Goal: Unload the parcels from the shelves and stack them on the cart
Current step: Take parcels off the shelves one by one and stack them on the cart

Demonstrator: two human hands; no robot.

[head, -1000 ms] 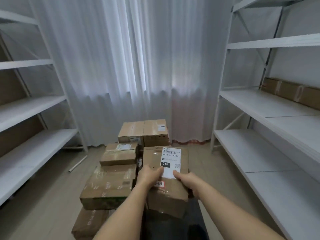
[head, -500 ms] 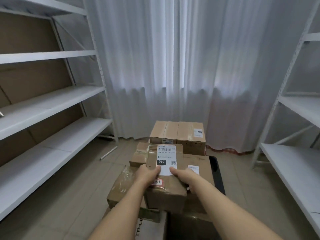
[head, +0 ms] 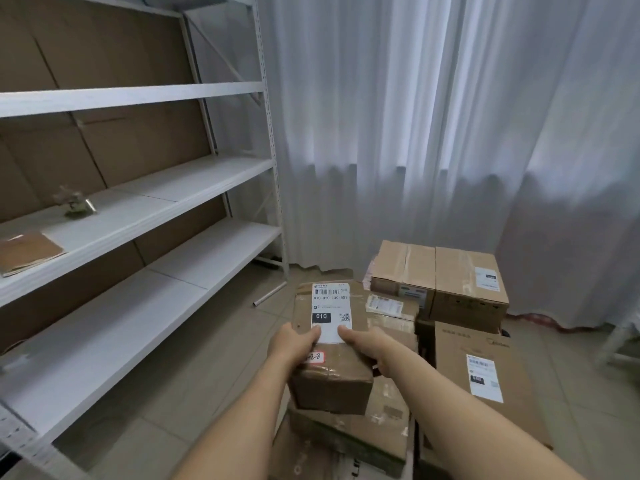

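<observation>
I hold a small brown parcel point(head: 329, 379) with a white "010" label out in front of me. My left hand point(head: 294, 344) grips its left side and my right hand point(head: 367, 344) grips its right side, thumbs on the label. The parcel hangs over the left part of the stack of parcels point(head: 374, 431) on the cart, whose deck is almost wholly hidden. Two bigger boxes point(head: 436, 282) sit at the stack's far end, and a large labelled box point(head: 485, 375) lies on the right.
A white shelf rack point(head: 145, 209) fills the left side; a flat brown packet point(head: 29, 251) and a small crumpled item point(head: 74, 202) lie on its middle shelf. White curtains hang behind. A metal tube point(head: 270, 294) lies on the tiled floor.
My view has swung left, so the left rack has come into sight and the right rack has gone. Both hands still hold the labelled parcel above the stack.
</observation>
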